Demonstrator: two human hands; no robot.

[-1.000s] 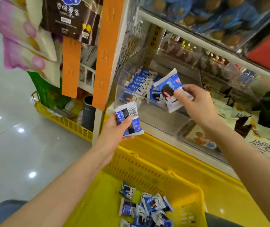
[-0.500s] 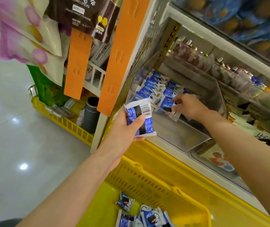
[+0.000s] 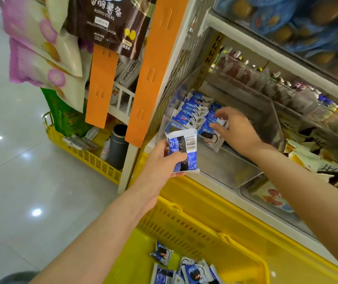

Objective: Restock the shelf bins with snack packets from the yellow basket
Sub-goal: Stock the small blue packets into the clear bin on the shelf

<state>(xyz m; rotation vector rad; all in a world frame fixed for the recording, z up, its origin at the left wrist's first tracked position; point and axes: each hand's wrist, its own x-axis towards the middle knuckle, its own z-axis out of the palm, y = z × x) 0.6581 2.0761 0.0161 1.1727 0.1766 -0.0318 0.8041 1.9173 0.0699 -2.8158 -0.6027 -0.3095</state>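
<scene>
A blue-and-white snack packet (image 3: 184, 149) is clamped in the grip of the left hand (image 3: 159, 167), just in front of the clear shelf bin (image 3: 235, 175). The right hand (image 3: 238, 130) is spread inside the bin, its grip apart and apparently empty over the row of packets (image 3: 192, 113) stood there. The held packet is best set upright against that row, label forward, so the bin's bare front is filled in order; more packets (image 3: 194, 271) are left in the yellow basket (image 3: 205, 228) below.

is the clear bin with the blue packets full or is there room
Partly full. Blue packets fill only the back left of the clear bin; its front floor is bare.
</scene>
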